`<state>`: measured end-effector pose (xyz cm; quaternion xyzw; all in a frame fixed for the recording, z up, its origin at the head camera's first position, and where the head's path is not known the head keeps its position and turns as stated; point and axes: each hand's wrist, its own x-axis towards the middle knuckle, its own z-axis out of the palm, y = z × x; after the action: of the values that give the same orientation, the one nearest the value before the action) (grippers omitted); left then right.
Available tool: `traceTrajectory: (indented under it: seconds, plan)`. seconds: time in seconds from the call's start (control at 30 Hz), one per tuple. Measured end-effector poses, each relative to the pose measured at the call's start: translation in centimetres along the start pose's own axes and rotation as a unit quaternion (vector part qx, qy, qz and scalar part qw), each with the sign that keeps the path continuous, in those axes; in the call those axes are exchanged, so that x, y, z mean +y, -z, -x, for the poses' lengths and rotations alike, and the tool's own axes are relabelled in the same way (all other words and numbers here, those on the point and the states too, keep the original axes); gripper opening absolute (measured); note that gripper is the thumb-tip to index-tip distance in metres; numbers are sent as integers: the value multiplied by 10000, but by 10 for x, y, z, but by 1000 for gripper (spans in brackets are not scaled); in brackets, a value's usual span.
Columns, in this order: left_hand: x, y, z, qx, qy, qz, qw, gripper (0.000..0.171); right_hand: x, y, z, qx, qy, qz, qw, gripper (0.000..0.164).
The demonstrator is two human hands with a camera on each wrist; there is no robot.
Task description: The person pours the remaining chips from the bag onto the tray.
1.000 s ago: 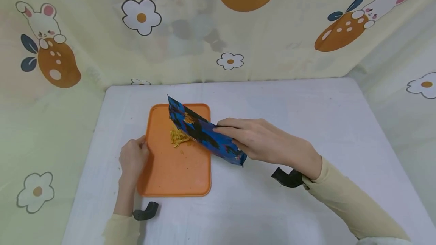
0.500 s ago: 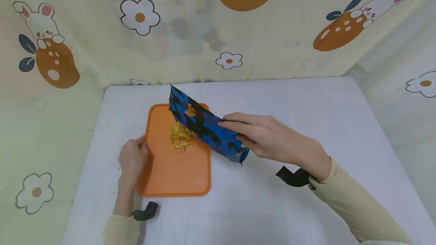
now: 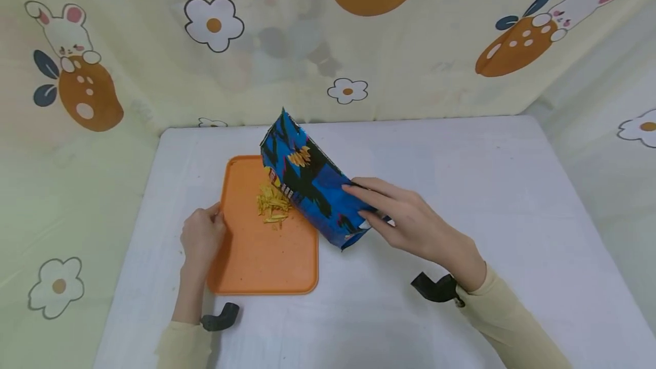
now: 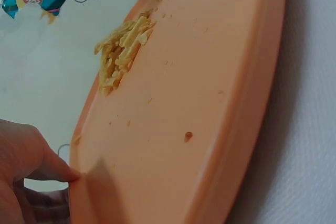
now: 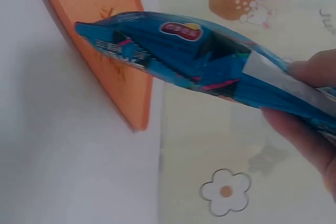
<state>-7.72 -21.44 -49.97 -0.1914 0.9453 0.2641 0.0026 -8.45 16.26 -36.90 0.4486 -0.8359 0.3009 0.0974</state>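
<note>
On the white table lies an orange tray (image 3: 263, 263), its left rim pinched between the thumb and fingers of my left hand (image 3: 202, 238). A small heap of yellow potato sticks (image 3: 273, 203) rests on the tray's upper part, and crumbs dot the surface in the left wrist view. My right hand (image 3: 417, 218) holds a blue snack bag (image 3: 315, 184) near its lower right end, thumb on one side and fingers on the other. The bag slants, its far end above the tray's upper right part. In the right wrist view the bag (image 5: 178, 51) looks fairly flat.
A pale curtain (image 3: 287, 56) printed with rabbits and flowers stands behind the table (image 3: 435, 152) and along its sides. Dark straps hang at both wrists, the left strap (image 3: 220, 318) near the tray's lower left corner.
My right hand has turned the snack bag so its broad printed face shows more, and its far end has risen. More of the potato sticks is visible. The left hand stays at the tray.
</note>
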Motion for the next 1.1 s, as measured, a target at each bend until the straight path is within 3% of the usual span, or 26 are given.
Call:
traceTrajectory:
  seconds: [0.27, 0.47, 0.77, 1.1]
  plan:
    - [1, -3, 0, -65, -6, 24, 10000, 35, 7, -31, 27, 1268, -369, -642, 9892, 59]
    - [1, -3, 1, 18, -141, 10, 9999, 34, 7, -45, 45, 1919, -549, -936, 9754, 55]
    - [1, -2, 2, 65, -213, 35, 9997, 34, 12, -36, 75, 2355, -1155, -717, 9623, 47]
    - [0, 1, 3, 93, -196, 0, 9998, 34, 22, -7, 101, 2763, -1632, 244, 9468, 42]
